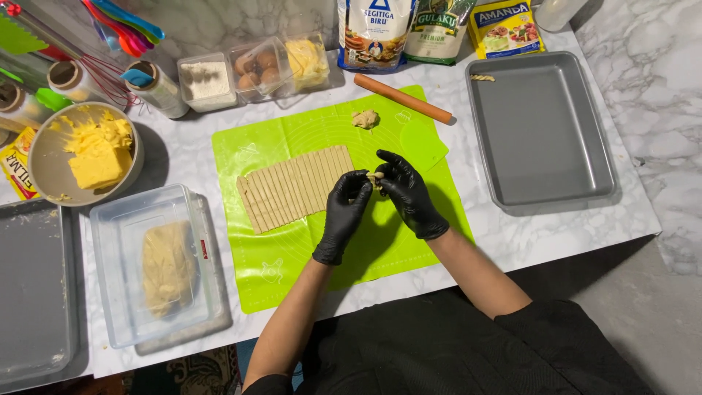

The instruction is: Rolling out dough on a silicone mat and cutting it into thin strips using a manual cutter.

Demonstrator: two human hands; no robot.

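Observation:
Both my hands wear black gloves and meet over the green silicone mat. My left hand and my right hand pinch a small piece of dough strip between their fingertips. Just left of them lies a flat sheet of pale dough cut into several thin strips. A small lump of leftover dough rests at the mat's far edge. One twisted dough piece lies in the far corner of the grey baking pan on the right.
A wooden rolling pin and a green scraper sit near the mat's top. A clear tub with dough, a bowl of yellow butter, containers of flour and eggs, food packets and another tray line the left and back.

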